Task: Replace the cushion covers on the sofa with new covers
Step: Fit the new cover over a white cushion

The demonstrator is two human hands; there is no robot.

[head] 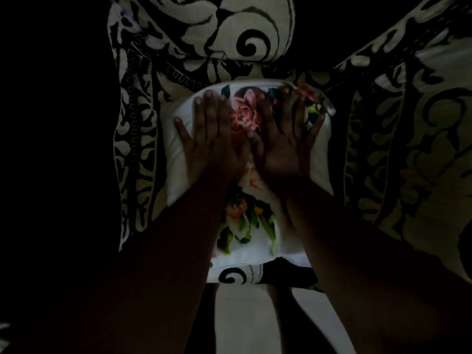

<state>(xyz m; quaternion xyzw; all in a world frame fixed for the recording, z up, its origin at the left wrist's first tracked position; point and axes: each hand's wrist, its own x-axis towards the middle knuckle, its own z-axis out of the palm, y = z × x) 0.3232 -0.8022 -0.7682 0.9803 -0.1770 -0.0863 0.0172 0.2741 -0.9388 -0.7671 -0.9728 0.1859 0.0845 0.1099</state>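
Observation:
A cushion in a white cover with pink flowers and green leaves (252,241) lies on the sofa seat in the middle of the dim head view. My left hand (212,139) lies flat on its upper left part with fingers straight and spread. My right hand (283,139) presses flat on its upper right part, fingers straight, thumb toward the middle. Both forearms cross the cushion's lower half and hide part of the print. At the near edge a strip of black-and-cream swirl fabric (235,275) shows under the floral cover.
The sofa (143,139) is covered in cream fabric with bold black swirls. A cushion in the same pattern (229,29) stands behind the floral one. Another patterned cushion or armrest (419,139) rises on the right. The left side is in darkness. Pale floor (245,320) shows below.

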